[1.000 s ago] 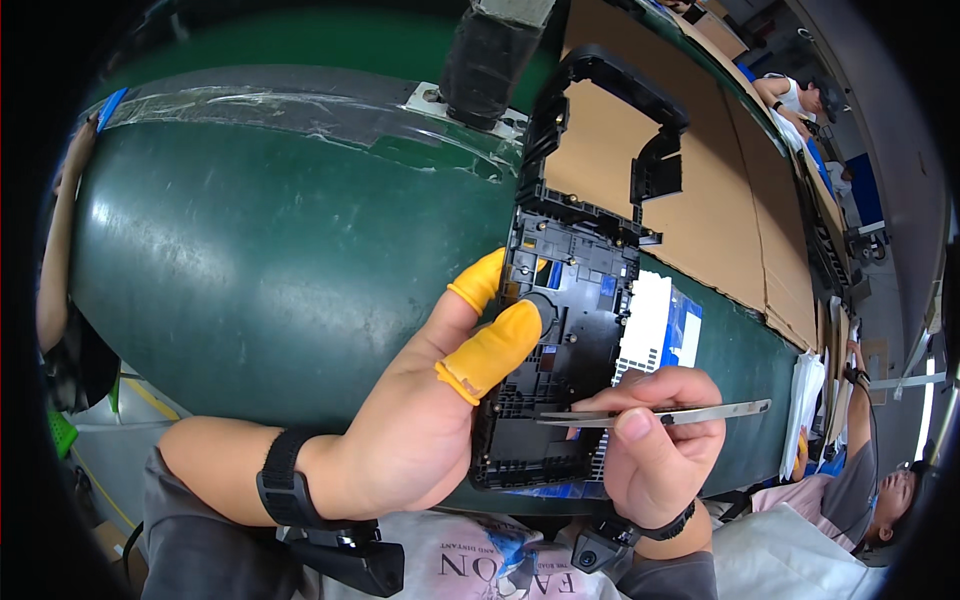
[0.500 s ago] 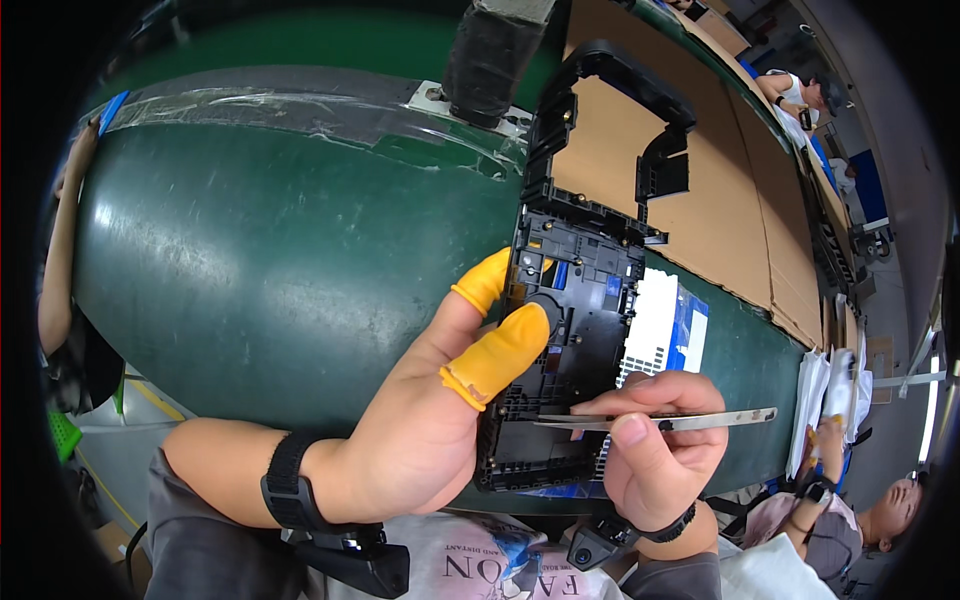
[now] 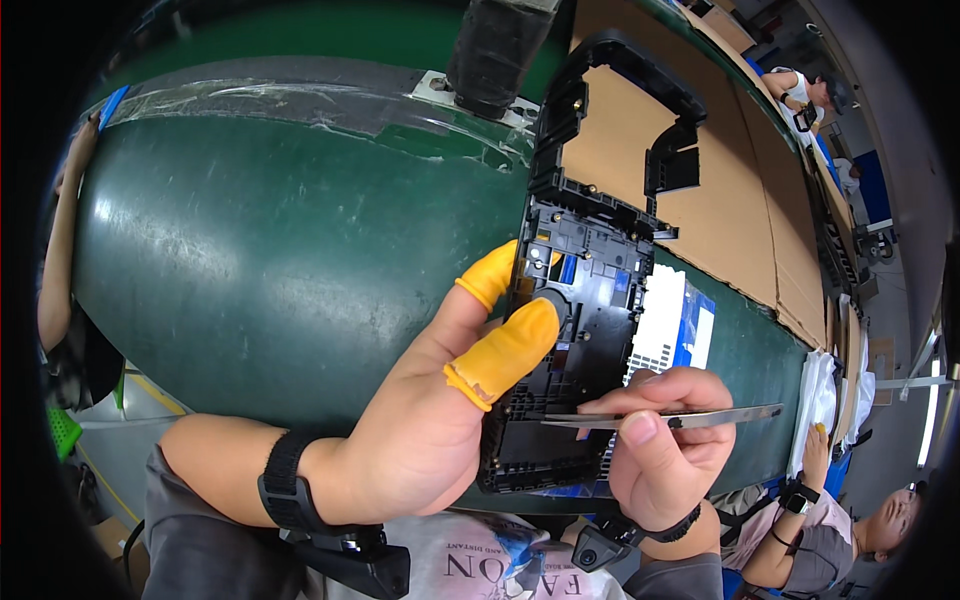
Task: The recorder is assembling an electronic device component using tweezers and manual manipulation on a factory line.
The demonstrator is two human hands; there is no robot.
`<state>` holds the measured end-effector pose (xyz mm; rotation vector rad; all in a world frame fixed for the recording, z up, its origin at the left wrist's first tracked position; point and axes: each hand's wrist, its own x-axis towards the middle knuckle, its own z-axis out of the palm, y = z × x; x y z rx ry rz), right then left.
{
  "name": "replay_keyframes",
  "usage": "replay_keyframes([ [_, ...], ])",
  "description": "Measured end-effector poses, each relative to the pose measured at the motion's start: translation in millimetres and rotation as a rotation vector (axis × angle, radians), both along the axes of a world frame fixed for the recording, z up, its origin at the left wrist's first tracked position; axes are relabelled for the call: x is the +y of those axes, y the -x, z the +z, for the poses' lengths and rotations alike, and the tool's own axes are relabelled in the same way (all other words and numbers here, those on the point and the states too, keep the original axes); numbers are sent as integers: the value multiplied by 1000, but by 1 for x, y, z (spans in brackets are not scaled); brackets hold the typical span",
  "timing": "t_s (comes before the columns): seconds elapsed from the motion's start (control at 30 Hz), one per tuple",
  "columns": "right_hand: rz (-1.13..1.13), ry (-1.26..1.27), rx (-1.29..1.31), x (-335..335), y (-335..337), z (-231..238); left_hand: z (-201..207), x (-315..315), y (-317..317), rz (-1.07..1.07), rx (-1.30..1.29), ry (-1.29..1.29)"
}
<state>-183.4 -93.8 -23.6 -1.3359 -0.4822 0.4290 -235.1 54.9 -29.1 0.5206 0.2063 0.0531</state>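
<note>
A long black plastic frame (image 3: 598, 325) with brass-coloured inserts, ribs and an open loop at its far end is held upright and slightly tilted over the bench. My left hand (image 3: 415, 435) grips its left edge, with a yellow finger cot on the thumb and another on a finger. The thumb presses against the frame's inner face, near a round dark part; the fingers behind are mostly hidden. Metal tweezers (image 3: 745, 413) are pinched in my right hand (image 3: 665, 455). Their tips point left, in front of the frame's lower part. Whether they touch it I cannot tell.
The green bench (image 3: 290, 260) has a taped dark strip (image 3: 260, 95) and a black-wrapped post (image 3: 495, 60) at the back. Cardboard (image 3: 735, 200) lies on the far right. A white and blue item (image 3: 665, 320) is behind the frame. Other people sit at both sides.
The frame and both my hands have shifted slightly right; the grips are unchanged. At the lower right, another person's arm and body have moved.
</note>
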Motion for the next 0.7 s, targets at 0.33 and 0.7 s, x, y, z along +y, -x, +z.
replay_keyframes([
  [0.33, -25, -8, 6, 1, 1, 0, -6, 3, 3, -54, -41, -63],
  [0.7, -130, -352, 176, -26, -35, 26, -1, 4, 5, -56, -99, -197],
])
